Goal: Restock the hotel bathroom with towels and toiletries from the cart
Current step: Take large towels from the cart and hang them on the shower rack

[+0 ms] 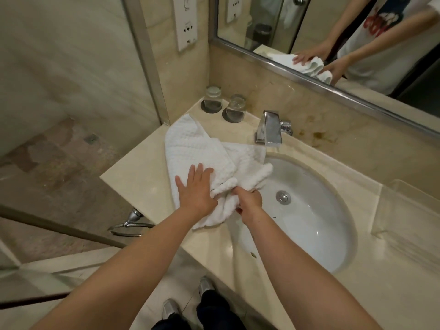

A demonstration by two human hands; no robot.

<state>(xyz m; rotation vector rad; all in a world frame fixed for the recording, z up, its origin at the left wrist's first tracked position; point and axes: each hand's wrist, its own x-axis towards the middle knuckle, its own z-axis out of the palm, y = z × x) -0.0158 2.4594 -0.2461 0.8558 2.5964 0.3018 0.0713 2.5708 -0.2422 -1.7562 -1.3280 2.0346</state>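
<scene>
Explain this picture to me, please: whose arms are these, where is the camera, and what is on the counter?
There is no machine here: these are a person's two bare arms. The single picture comes from a wide-angle camera worn on the head and looking down, which is why the arms reach in from the bottom. The left hand presses flat on a white towel lying on the beige counter. The right hand grips a bunched part of it at the edge of the sink. Behind stand a faucet and two glasses on dark coasters. A clear tray sits at the right. The mirror shows the same hands from the front.
</scene>
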